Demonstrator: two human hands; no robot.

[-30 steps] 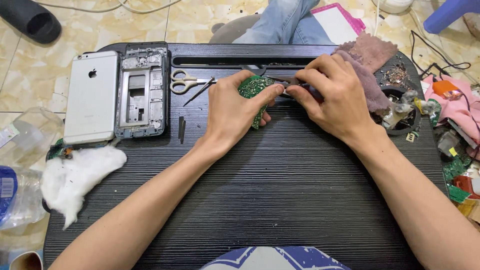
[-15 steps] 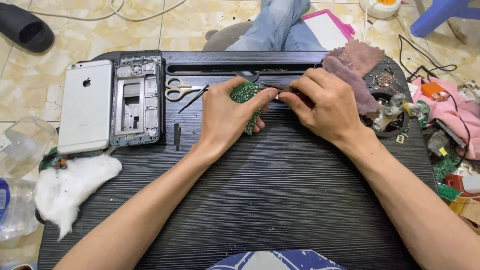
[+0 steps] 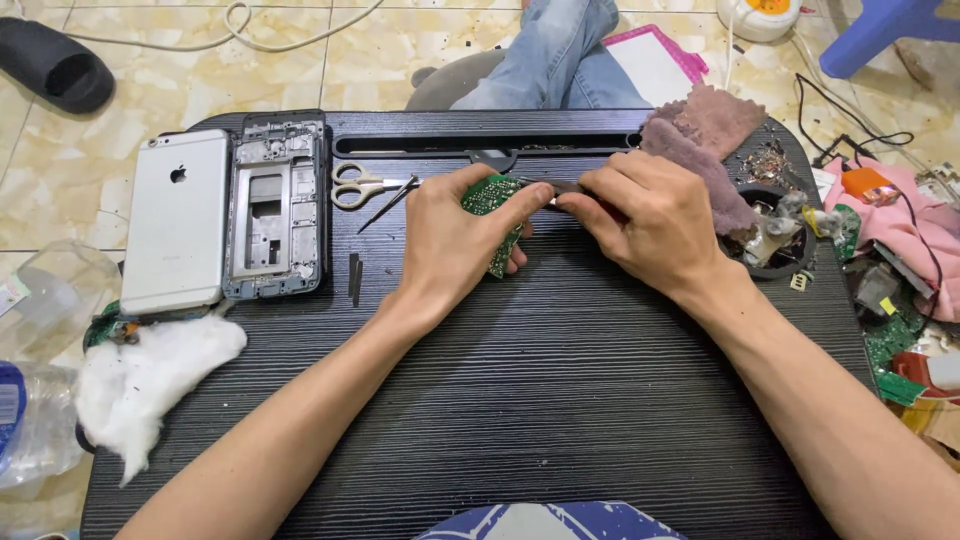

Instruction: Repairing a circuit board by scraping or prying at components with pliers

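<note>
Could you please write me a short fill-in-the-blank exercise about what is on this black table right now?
1. The left hand holds a ____ circuit board.
2. The silver phone lies ____ side up.
3. The scissors lie between the phone frame and the ____ hand.
4. The white cotton lies at the table's ____ edge.

Missing words: green; back; left; left
</note>
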